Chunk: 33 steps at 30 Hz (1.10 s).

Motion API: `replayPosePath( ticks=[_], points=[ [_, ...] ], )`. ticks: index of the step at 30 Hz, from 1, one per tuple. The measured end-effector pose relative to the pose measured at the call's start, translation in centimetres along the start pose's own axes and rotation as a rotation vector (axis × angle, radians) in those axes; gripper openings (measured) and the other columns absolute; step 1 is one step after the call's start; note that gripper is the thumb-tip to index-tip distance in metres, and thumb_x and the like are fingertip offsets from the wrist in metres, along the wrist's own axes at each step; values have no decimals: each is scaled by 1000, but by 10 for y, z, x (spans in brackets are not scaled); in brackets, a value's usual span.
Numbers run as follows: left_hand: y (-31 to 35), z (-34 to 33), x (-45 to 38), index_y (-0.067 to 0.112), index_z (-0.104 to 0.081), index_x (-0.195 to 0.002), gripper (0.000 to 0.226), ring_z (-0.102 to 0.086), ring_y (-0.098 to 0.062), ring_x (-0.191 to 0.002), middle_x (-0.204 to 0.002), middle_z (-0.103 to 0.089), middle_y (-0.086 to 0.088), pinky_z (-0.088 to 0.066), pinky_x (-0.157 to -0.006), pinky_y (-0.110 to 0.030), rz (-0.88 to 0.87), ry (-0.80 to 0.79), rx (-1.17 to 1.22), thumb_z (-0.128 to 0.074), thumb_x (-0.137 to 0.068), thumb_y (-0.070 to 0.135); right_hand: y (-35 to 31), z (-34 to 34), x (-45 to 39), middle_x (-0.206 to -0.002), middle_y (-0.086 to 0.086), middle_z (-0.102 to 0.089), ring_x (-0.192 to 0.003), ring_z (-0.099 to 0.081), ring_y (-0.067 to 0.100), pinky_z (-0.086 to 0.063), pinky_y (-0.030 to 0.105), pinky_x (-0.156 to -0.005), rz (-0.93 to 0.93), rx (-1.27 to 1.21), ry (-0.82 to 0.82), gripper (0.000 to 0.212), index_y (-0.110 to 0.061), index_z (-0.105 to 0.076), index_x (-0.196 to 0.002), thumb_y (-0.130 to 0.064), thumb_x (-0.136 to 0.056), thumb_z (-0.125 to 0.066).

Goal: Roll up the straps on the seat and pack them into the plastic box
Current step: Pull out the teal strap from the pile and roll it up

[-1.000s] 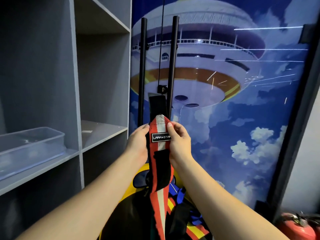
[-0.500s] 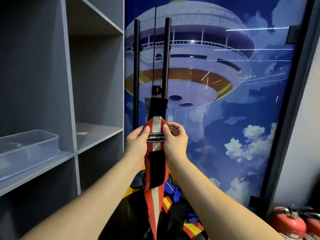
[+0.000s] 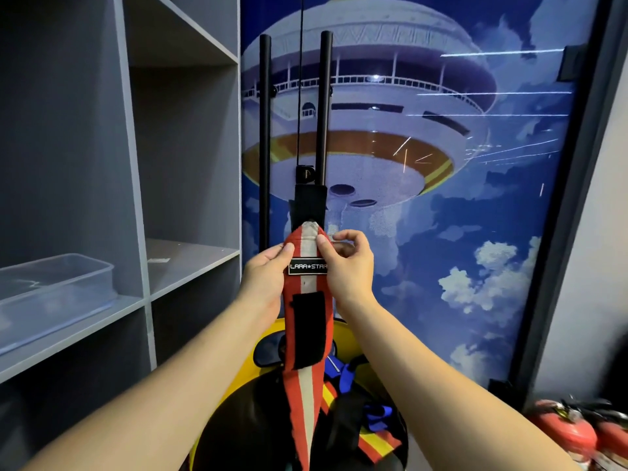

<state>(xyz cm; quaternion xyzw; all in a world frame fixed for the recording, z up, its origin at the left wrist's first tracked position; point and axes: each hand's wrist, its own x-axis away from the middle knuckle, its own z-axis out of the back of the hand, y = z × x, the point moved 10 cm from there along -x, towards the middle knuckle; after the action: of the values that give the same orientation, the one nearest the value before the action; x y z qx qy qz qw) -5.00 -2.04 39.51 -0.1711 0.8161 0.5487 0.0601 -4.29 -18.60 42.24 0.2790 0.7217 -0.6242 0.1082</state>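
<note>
I hold a red and white striped strap upright in front of me, its top end folded over. A black label and a black velcro patch face me. My left hand pinches the strap's left edge near the label. My right hand pinches the right edge, thumb on the fold. The strap's tail hangs down to a black seat with a yellow rim, where more straps in blue, red and yellow lie. A clear plastic box sits on the shelf at the left.
Grey shelving fills the left side. Two black poles and a thin cord rise behind the strap, against a blue wall picture. Red fire extinguishers stand on the floor at the lower right.
Both hands have shifted slightly on the strap's top end; my right fingers have lifted and curled over the fold. The view has drifted a little to the right.
</note>
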Motion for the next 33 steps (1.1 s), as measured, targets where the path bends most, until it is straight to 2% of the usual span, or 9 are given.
replayPosePath(
  ticks=[4,7,11,13,16,21,24,28,33],
  points=[
    [5,-4,4,11,-70,-115,20,-74,-26,-95,-105,-76,-12,-60,-80,-36,30,-27,71,-59,-99,15,-20,2,-2,-78,-6,-68,-76,-63,7,-54,42,-80,182,243,-5,20,-26,-60,-76,-35,-87,-75],
    [12,-8,6,13,-70,-117,22,-73,-25,-99,-110,-75,-12,-59,-85,-36,9,-67,96,-61,-97,12,-29,-5,1,-98,-9,-66,-91,-62,6,-52,37,-87,274,366,-53,15,-25,-74,-89,-38,-93,-67],
    [20,-15,10,15,-71,-116,24,-71,-18,-103,-114,-75,-8,-56,-86,-27,-57,-126,20,-55,-99,9,-14,-23,13,-103,-5,-64,-97,-63,7,-51,29,-88,128,254,-264,39,-27,-78,-100,-58,-95,-55],
    [20,-12,8,14,-72,-113,28,-68,-19,-110,-114,-74,-8,-53,-94,-32,-62,-102,15,-48,-101,6,-8,-31,17,-93,2,-70,-89,-68,18,-55,42,-85,88,206,-337,42,-26,-76,-92,-64,-88,-59],
    [17,-10,6,15,-72,-113,34,-67,-18,-114,-116,-74,-6,-53,-96,-31,-74,-119,-38,-42,-101,3,0,-28,12,-85,4,-75,-86,-71,27,-56,54,-82,59,220,-306,28,-25,-74,-94,-51,-89,-63],
    [26,15,1,18,-74,-106,17,-69,-15,-96,-103,-75,-3,-55,-81,-23,-166,73,-204,-67,-94,9,1,-24,3,-96,0,-77,-94,-73,22,-57,52,-89,50,122,-310,13,-24,-74,-102,-28,-97,-63],
    [20,26,-6,17,-72,-110,23,-70,-20,-102,-107,-74,-7,-57,-93,-35,-114,125,-186,-76,-88,15,-4,-28,3,-103,4,-76,-99,-72,22,-57,47,-93,35,13,-339,14,-25,-71,-104,-17,-99,-61],
    [9,14,-6,10,-71,-118,24,-71,-22,-104,-106,-77,-6,-54,-97,-40,-35,27,-161,-62,-99,20,4,-33,3,-110,8,-74,-102,-72,25,-58,43,-92,-43,-29,-381,18,-15,-66,-117,-18,-102,-57],
    [-9,11,-4,13,-68,-123,26,-75,-18,-92,-107,-77,-6,-60,-70,-30,87,46,35,-58,-101,19,15,-32,6,-109,3,-75,-99,-72,15,-58,38,-88,-74,36,-391,25,-16,-66,-122,-29,-103,-55]
  ],
)
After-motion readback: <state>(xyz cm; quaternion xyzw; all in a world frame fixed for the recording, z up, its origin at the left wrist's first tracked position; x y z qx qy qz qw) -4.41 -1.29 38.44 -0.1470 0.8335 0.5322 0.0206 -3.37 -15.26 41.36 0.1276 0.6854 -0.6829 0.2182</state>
